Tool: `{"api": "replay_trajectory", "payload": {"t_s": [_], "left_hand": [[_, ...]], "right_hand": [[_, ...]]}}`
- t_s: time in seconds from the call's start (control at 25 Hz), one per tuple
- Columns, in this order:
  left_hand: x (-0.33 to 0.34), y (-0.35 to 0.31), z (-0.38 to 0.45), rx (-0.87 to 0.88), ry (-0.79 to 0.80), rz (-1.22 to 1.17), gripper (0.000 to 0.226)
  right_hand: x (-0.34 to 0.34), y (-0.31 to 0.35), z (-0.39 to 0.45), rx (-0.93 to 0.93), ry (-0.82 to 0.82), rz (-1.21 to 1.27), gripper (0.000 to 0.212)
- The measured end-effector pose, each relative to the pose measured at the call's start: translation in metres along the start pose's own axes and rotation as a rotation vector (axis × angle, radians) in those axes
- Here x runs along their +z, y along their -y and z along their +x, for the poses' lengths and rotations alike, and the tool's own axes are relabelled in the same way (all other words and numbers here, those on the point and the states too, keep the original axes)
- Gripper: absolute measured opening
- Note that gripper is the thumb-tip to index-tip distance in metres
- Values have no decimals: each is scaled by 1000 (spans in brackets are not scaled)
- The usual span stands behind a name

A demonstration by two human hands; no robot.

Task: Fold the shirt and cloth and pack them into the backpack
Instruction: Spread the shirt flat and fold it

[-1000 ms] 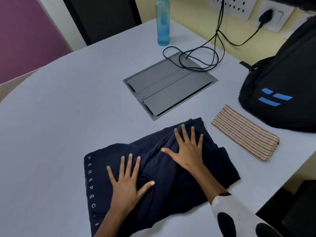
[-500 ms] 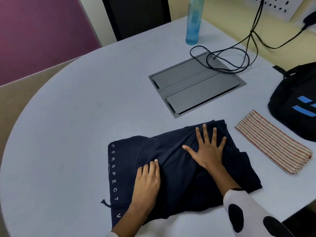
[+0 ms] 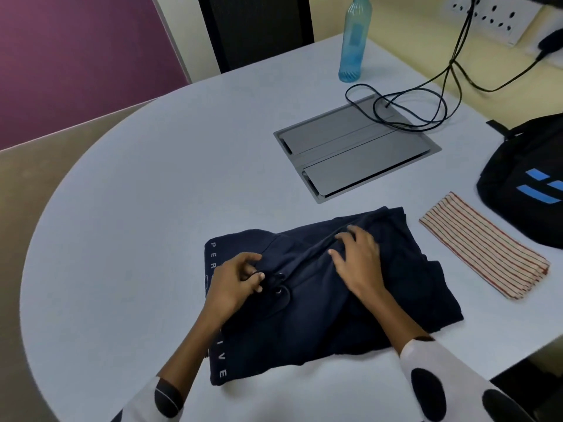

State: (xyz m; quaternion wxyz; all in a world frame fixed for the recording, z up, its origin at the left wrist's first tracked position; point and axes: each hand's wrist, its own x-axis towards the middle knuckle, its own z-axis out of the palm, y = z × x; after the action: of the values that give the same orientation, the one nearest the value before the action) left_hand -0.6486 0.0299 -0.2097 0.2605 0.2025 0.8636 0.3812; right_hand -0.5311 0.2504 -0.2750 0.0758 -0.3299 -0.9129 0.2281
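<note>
A dark navy shirt (image 3: 304, 324) lies partly folded on the pale table (image 3: 152, 208), white letters running down its left edge. My left hand (image 3: 234, 281) rests on its left part, fingers pinching the dark drawstring by the eyelets. My right hand (image 3: 358, 258) lies on the shirt's upper middle with fingers curled into a fold of the fabric. A folded cloth with red and cream stripes (image 3: 484, 249) lies to the right of the shirt. The black backpack (image 3: 524, 178) with blue bars stands at the right edge.
A grey flip-lid cable box (image 3: 356, 147) is set into the table beyond the shirt, with black cables (image 3: 426, 95) looping over it to wall sockets. A blue plastic bottle (image 3: 355, 41) stands at the far edge. A dark chair back (image 3: 256, 28) is behind the table.
Both hands went from lying flat on the shirt to curling. The left one now pinches the drawstring, the right one bunches a fold. The view has shifted left.
</note>
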Motion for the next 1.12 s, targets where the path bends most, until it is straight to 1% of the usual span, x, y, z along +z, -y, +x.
{"api": "replay_trajectory", "payload": {"t_s": [0.04, 0.08, 0.12, 0.16, 0.2, 0.24, 0.28, 0.36, 0.4, 0.44, 0.48, 0.56, 0.6, 0.64, 0.72, 0.76, 0.84, 0.96, 1.04, 1.12], "left_hand": [[-1, 4, 0, -16, -4, 0, 25], [-1, 8, -1, -31, -10, 11, 23], [-1, 11, -2, -38, -13, 8, 22], [-2, 12, -3, -39, -14, -17, 21], [-3, 12, -5, -39, -15, -57, 20], [-4, 9, -8, -47, -15, -121, 19], [-6, 6, -11, -69, -5, -214, 17], [-5, -6, -16, -132, 70, -454, 12], [-2, -12, -18, -142, 120, -528, 9], [4, -17, -21, -126, 163, -538, 8], [13, -23, -24, -100, 204, -522, 8], [36, -36, -31, -56, 269, -471, 9], [49, -42, -33, -37, 291, -438, 9], [61, -46, -35, -12, 301, -400, 9], [75, -53, -37, 57, 303, -319, 8], [77, -52, -36, 82, 292, -304, 8], [72, -46, -33, 91, 232, -294, 13], [56, -19, -25, 99, -2, -138, 19], [45, 5, -19, 119, -140, -34, 16], [39, 26, -14, 141, -142, 74, 13]], "right_hand": [[5, 19, -14, -60, -32, 78, 27], [12, 38, -27, -70, 25, 137, 27], [20, 54, -39, -22, 147, 183, 33], [29, 67, -48, 23, 267, 178, 37], [37, 75, -54, 45, 346, 153, 36], [41, 79, -56, 72, 388, 176, 33], [39, 81, -55, 139, 412, 284, 30], [25, 78, -48, 365, 478, 680, 18], [14, 76, -43, 481, 535, 893, 11], [4, 72, -38, 580, 602, 1063, 11], [-6, 68, -34, 638, 666, 1150, 18], [-24, 63, -28, 653, 778, 1147, 34], [-31, 61, -26, 633, 815, 1111, 35], [-37, 58, -24, 593, 838, 1061, 30], [-50, 48, -18, 486, 854, 932, 15], [-56, 40, -12, 462, 852, 875, 11], [-67, 19, 3, 497, 817, 814, 5], [-82, -12, 24, 554, 709, 814, 11], [-88, -28, 37, 552, 615, 808, 12], [-90, -42, 49, 561, 538, 813, 11]]}}
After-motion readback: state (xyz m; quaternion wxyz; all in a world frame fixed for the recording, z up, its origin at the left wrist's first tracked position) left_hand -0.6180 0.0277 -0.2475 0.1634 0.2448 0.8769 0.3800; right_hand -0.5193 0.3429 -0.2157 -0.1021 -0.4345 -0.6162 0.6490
